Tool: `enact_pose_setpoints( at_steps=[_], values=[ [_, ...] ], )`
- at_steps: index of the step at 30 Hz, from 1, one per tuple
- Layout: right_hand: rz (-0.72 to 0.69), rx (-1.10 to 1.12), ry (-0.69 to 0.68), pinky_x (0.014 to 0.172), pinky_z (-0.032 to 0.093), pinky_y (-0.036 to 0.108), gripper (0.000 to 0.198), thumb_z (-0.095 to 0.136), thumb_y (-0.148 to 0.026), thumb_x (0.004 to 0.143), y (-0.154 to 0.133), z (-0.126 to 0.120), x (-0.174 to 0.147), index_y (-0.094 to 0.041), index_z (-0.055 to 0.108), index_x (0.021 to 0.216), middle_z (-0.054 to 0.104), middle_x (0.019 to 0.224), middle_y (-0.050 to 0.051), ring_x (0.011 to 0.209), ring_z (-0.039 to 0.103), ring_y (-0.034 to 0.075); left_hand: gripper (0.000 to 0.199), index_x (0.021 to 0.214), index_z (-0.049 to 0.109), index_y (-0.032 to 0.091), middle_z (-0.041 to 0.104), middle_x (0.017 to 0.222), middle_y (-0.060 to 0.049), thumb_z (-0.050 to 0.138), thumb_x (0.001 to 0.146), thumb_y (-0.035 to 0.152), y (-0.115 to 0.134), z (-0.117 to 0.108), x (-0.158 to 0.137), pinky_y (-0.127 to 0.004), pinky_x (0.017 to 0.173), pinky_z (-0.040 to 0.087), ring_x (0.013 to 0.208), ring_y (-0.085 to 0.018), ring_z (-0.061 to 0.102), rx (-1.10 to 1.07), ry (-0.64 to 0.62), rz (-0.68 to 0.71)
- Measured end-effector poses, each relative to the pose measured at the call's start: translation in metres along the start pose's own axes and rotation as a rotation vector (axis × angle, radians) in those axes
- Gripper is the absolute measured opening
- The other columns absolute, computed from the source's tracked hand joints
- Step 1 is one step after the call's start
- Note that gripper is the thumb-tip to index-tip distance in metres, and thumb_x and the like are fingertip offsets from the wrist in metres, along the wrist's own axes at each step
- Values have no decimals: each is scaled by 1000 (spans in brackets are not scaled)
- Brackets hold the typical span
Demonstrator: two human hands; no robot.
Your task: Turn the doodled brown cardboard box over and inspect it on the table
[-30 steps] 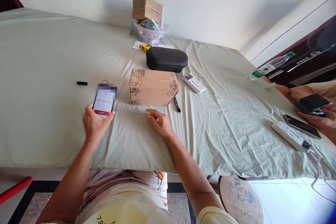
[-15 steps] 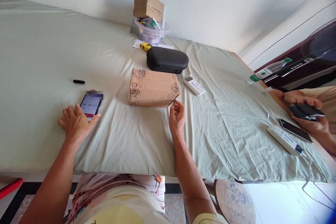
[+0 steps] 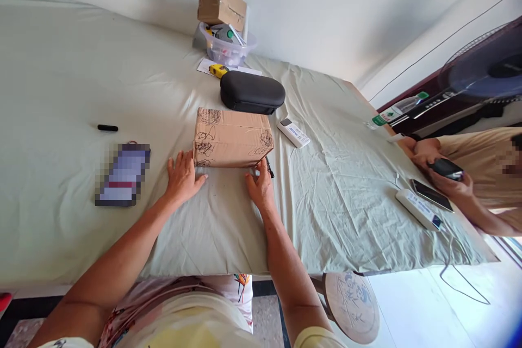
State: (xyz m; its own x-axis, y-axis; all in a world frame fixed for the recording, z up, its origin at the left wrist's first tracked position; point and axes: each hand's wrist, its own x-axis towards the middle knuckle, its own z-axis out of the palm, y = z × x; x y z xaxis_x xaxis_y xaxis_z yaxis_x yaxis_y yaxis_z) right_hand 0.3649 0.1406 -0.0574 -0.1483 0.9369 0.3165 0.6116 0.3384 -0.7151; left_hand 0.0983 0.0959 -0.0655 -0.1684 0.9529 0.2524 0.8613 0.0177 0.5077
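A brown cardboard box (image 3: 232, 138) with black scribbles near its corners lies on the green tablecloth in front of me. My left hand (image 3: 182, 176) is at its near left corner, fingers spread and nothing held; contact with the box is hard to judge. At the near right corner is my right hand (image 3: 261, 186), its thumb apart from the fingers and the fingertips against or right beside the box. A small black object (image 3: 269, 167) shows just past those fingers, partly hidden, its kind unclear.
Left are a phone (image 3: 123, 174) and a short black stick (image 3: 107, 128). Behind the box sit a black case (image 3: 253, 92), a yellow tape measure (image 3: 218, 70) and a plastic basket (image 3: 228, 53). Right, a white power strip (image 3: 293, 133) lies near a bottle (image 3: 397, 110); another person's hands hold something dark.
My left hand has left the phone and moved right to the box's left corner. My right hand has shifted slightly left and nearer me, revealing the small black object. The view has turned slightly.
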Motion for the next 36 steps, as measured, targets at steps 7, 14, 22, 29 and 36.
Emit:
enact_pose_setpoints(
  at_steps=[7,14,22,29,36],
  values=[
    [54,89,122,102,58,49,79,62,-38,95,-10,-1,-2,-23,32,167,76,124,12,116,71,27,56,135,56,16,70,136,-24,66,86,41,-8,-6,-1,-61,117,45,129,-39,67,-164,180,18],
    [-31,176,310,103,58,47,66,59,-44,100,-24,-9,-3,-25,39,161,75,120,10,111,72,23,61,140,56,16,72,133,-22,65,89,49,3,-16,-4,-58,121,39,126,-35,67,-243,346,20],
    [-144,151,325,96,59,42,34,56,-41,102,-36,-15,-5,-26,65,132,71,116,9,102,69,21,52,134,59,18,75,120,-15,60,94,49,3,-27,-1,-47,112,48,115,-29,70,-258,394,55],
    [-345,145,213,82,60,39,30,55,-34,105,-51,-9,-13,-28,67,132,68,90,4,84,66,19,87,163,38,13,56,154,-28,57,96,66,4,-28,-1,-55,120,43,145,-39,55,-195,367,39],
    [-526,213,-87,85,63,37,57,53,-25,107,-75,11,-32,-30,42,163,73,107,7,92,68,19,71,156,55,20,32,174,-24,54,100,64,27,-29,-17,-64,129,29,165,-44,29,-167,276,225]
  ],
)
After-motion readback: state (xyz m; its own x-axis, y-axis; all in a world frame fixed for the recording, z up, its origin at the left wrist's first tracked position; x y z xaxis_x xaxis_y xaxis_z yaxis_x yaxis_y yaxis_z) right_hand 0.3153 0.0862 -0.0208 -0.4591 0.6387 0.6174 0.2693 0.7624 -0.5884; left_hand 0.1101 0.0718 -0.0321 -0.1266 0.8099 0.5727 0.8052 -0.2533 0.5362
